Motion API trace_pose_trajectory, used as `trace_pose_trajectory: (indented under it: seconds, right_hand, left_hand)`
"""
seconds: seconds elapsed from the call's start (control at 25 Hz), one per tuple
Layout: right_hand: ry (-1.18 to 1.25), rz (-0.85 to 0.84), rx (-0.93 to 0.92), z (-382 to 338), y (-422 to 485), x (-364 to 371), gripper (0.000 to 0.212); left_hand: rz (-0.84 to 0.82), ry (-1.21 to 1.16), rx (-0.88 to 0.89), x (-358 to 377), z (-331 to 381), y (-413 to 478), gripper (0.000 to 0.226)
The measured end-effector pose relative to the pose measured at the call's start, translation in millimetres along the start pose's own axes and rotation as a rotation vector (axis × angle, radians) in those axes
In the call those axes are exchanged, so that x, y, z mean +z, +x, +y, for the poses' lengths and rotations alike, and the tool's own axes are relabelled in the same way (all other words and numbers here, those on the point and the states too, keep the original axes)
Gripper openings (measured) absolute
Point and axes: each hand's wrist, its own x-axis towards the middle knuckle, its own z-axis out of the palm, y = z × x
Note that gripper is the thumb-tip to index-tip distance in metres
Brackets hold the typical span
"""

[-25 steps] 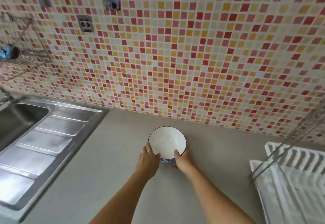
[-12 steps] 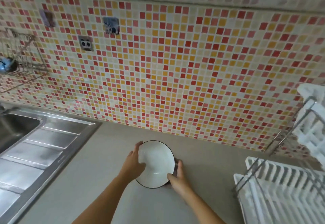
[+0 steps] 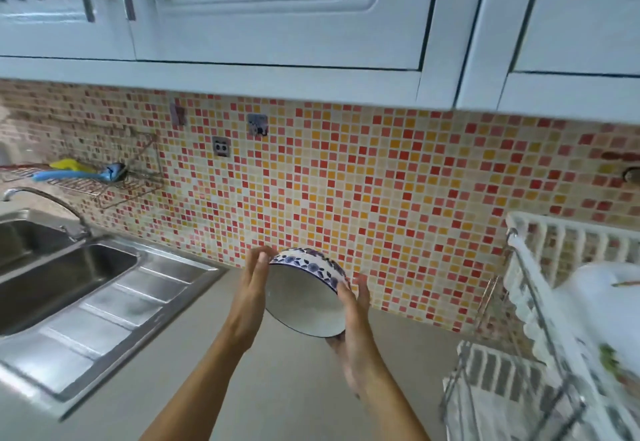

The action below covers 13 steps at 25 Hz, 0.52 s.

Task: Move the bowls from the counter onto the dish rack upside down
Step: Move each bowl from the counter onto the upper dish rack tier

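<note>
- Left hand (image 3: 254, 288) and right hand (image 3: 355, 316): we press two flat palms against opposite sides of one bowl (image 3: 304, 298).
- Bowl: one, white with a blue flower band, lifted clear of the grey surface (image 3: 294, 388), tilted with its opening toward us.
- Dish rack (image 3: 540, 347): one, at our right, apart from the bowl.
- Sink (image 3: 69, 274): one, at left.

Both forearms bare, no sleeves; left hand (image 3: 251, 288) and right hand (image 3: 356, 333) ungloved
</note>
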Motion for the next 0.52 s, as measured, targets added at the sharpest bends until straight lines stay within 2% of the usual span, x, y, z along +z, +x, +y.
trace_pose_trajectory:
  seconds: [0.08,0.2,0.32,0.44,0.52]
  right_hand:
    - [-0.061,-0.079,-0.117,-27,-49,-6,0.069]
    - [-0.125,-0.164,-0.336,-70,-129,-29,0.065]
    - [-0.159,-0.192,-0.58,-108,-193,-63,0.06]
    - [-0.207,-0.195,-0.771,-144,-244,-108,0.072]
    - [-0.234,-0.176,-0.827,-170,-266,-140,0.078]
  left_hand:
    - [0.063,-0.061,0.053,11,35,-32,0.032]
    - [0.089,-0.224,0.164,34,99,-85,0.017]
    - [-0.008,-0.312,0.311,61,159,-132,0.038]
    - [-0.12,-0.416,0.447,101,216,-174,0.047]
    - [-0.149,-0.355,0.484,128,242,-191,0.052]
